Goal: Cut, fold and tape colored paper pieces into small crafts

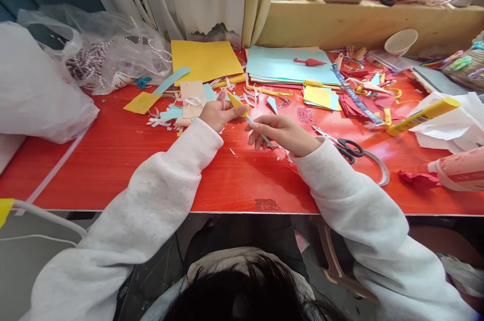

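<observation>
Over the red table, my left hand (215, 115) pinches a small pointed piece of folded yellow paper (235, 101) between thumb and fingers. My right hand (285, 134) is closed on a thin light-blue paper strip (265, 139), which may be rolled. The strip's upper end meets the lower corner of the yellow paper; whether they are joined I cannot tell. Scissors (342, 148) with black handles lie just right of my right hand. Beyond the hands rests a small light-blue folded paper cone (272, 104).
Paper scraps (172, 113) lie beside my left hand. Farther back are yellow sheets (206, 59) and light-blue sheets (283, 66) with a red paper piece (310, 62) on top. A yellow glue stick (423, 116) lies right; a white plastic bag (41, 84) bulges at left.
</observation>
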`<state>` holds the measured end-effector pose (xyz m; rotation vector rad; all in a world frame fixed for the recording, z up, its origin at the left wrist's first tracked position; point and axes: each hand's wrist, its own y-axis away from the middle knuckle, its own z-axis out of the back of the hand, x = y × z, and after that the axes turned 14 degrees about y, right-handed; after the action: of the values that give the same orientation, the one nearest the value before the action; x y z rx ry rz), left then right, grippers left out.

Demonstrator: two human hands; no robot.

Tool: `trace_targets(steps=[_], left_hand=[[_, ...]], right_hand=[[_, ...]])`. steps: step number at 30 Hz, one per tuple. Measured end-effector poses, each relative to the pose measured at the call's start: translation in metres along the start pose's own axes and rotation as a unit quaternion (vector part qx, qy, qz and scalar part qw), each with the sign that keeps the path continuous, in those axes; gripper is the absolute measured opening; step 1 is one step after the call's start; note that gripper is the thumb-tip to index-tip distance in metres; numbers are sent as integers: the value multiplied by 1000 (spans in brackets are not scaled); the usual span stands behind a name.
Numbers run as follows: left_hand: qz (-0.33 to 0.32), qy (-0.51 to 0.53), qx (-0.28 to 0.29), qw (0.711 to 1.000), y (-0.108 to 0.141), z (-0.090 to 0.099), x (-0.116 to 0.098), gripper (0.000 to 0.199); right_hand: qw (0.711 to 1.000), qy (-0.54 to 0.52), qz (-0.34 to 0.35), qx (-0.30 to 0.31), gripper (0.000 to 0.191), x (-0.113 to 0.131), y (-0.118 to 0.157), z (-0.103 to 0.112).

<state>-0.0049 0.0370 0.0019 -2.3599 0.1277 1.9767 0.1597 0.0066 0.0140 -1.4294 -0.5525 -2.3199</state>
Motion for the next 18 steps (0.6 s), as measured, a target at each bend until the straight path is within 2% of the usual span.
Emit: trace_targets(steps=[6,11,18], left_hand=[[-14,-61,49,997,-1,2,2,36],[-59,-128,56,988,-2,2,6,32],[-25,-106,82,991,-1,0,9,39]], right_hand=[[999,-41,6,-7,27,-6,-5,-3],[999,-20,2,-28,28,-8,-5,-8],[998,-11,12,-56,29,-8,-5,-9]])
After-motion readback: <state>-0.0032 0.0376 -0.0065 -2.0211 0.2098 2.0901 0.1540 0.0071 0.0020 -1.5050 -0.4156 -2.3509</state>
